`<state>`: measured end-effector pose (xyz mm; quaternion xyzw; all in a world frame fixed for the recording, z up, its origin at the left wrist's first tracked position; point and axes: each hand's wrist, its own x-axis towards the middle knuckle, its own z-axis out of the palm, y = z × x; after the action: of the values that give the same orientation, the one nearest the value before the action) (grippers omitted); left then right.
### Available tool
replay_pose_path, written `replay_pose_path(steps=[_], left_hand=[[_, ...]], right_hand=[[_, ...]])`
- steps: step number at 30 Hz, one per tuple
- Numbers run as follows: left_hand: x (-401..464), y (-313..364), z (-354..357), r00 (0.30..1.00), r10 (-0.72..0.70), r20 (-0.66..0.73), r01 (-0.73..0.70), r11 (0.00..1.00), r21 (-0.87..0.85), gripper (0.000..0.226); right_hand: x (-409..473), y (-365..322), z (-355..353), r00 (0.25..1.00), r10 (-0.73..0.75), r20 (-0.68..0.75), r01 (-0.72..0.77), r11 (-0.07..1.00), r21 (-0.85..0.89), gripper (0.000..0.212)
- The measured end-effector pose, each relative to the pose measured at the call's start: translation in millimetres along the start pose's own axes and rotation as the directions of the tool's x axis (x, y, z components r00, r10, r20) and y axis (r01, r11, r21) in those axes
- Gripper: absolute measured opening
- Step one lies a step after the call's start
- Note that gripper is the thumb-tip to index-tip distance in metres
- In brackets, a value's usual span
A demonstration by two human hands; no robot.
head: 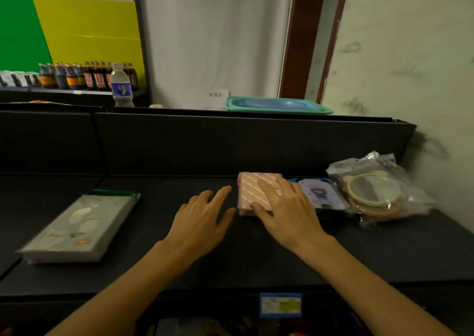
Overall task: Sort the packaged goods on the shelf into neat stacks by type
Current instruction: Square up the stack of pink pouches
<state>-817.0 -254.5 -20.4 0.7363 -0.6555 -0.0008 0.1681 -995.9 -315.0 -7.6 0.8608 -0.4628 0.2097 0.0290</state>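
Dim indoor light, soft overall blur, wide-angle bending at edges

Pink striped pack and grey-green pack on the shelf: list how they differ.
The pink striped pack is small and squarish; the grey-green pack is longer and flatter. The pink one lies mid-shelf under the right hand, beside a blue card pack; the grey-green one lies alone to the left, untouched. The pink one has diagonal stripes; the grey-green one bears pale printed shapes. Both lie flat on the black shelf.
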Motion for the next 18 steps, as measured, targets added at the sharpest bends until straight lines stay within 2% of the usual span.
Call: replay_pose_path(steps=[4,9,15,18], left_hand=[[12.1,15.9,13.6,0.998,-0.057,0.040,0.057,0.998,-0.003,0.062],[32.5,26.0,31.5,0.996,-0.080,0.042,0.082,0.996,-0.039,0.059],[54.1,31.5,50.3,0.981,-0.110,0.161,0.149,0.956,-0.254,0.058],[55.2,34.8,54.2,0.970,-0.142,0.196,0.197,0.936,-0.293,0.058]], right_hand=[[-2.0,17.7,14.2,0.998,0.011,0.062,-0.018,0.995,0.099,0.061],[6.6,25.1,27.3,0.986,0.068,0.153,-0.107,0.958,0.266,0.064],[27.2,33.7,41.5,0.954,0.201,0.222,-0.285,0.840,0.461,0.061],[30.8,34.4,53.1,0.960,0.168,0.224,-0.258,0.842,0.474,0.063]])
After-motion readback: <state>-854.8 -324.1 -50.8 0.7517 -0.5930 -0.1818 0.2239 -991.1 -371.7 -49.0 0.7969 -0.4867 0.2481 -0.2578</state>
